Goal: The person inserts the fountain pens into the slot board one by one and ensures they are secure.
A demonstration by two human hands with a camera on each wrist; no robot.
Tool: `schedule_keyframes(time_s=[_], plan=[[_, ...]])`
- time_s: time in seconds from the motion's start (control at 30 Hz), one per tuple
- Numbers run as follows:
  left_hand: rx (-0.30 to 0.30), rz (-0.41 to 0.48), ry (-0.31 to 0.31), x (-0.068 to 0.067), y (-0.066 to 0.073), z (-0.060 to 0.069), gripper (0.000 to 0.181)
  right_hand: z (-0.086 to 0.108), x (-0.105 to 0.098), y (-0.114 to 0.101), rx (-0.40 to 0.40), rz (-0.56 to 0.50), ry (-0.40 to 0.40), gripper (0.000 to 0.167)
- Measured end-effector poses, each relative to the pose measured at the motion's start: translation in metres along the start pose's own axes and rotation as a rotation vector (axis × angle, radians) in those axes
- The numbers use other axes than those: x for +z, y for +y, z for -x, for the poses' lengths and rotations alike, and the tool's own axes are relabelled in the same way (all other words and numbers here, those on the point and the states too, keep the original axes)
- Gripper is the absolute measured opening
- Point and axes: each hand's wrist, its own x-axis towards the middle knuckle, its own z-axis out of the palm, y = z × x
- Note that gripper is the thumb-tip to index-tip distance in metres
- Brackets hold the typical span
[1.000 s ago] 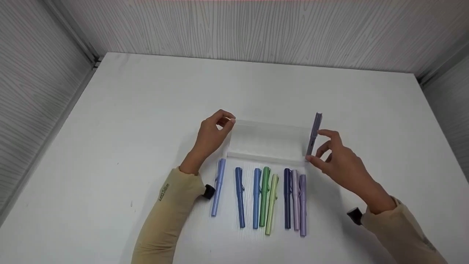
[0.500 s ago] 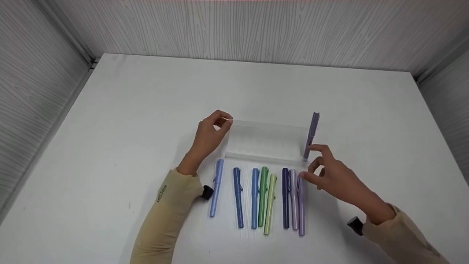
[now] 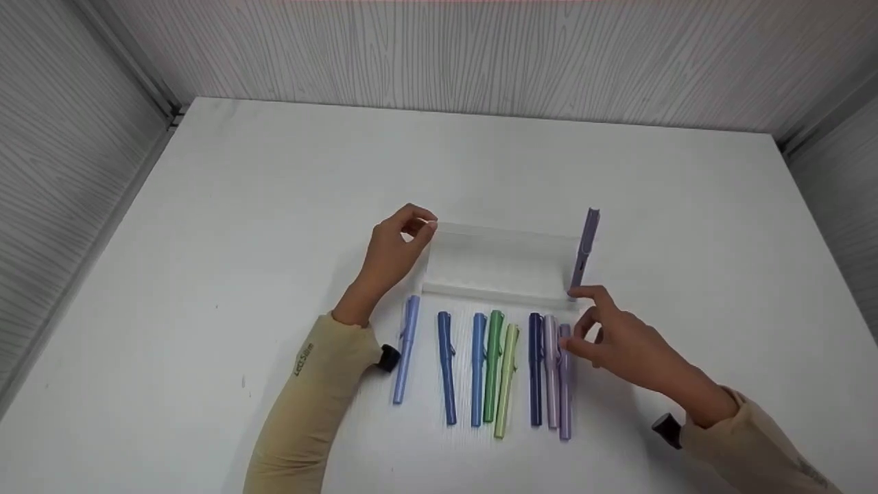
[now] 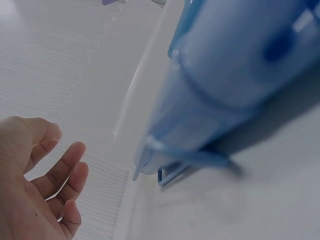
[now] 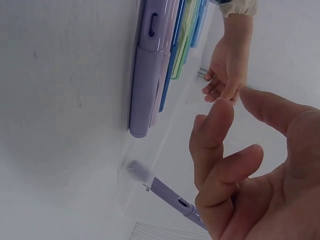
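A clear, shallow tray (image 3: 497,296) lies in the middle of the table. My left hand (image 3: 396,248) pinches its far left corner between thumb and fingers. Along the tray's right end is a purple pen (image 3: 586,240), its far end sticking out past the back edge. My right hand (image 3: 621,339) is beside that pen's near end, index fingertip at it, the other fingers loosely bent. Nothing is between right thumb and fingers in the right wrist view. Just left of the right thumb lies another purple pen (image 3: 565,398).
In front of the tray lie a light blue pen (image 3: 406,353), a dark blue pen (image 3: 447,370), a blue pen (image 3: 478,370), a green pen (image 3: 493,370), a lime pen (image 3: 507,384), a navy pen (image 3: 536,370) and a pale lilac pen (image 3: 551,377). A panel (image 3: 480,55) rises behind the table.
My right hand has let go of the purple pen at the tray's right end and moved down toward its near end. My left hand stays at the tray corner.
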Motion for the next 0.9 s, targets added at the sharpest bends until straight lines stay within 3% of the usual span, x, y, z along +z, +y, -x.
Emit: schedule_keyframes(time_s=[0.57,0.9], plan=[[-0.013,-0.011,0.014,-0.001,0.0,0.001,0.015,0.001,0.008,0.006,0.037,0.046,-0.083,0.075],[0.011,0.002,0.004,0.0,-0.001,0.0,0.016,-0.002,0.013,0.011,0.043,0.084,-0.126,0.074]])
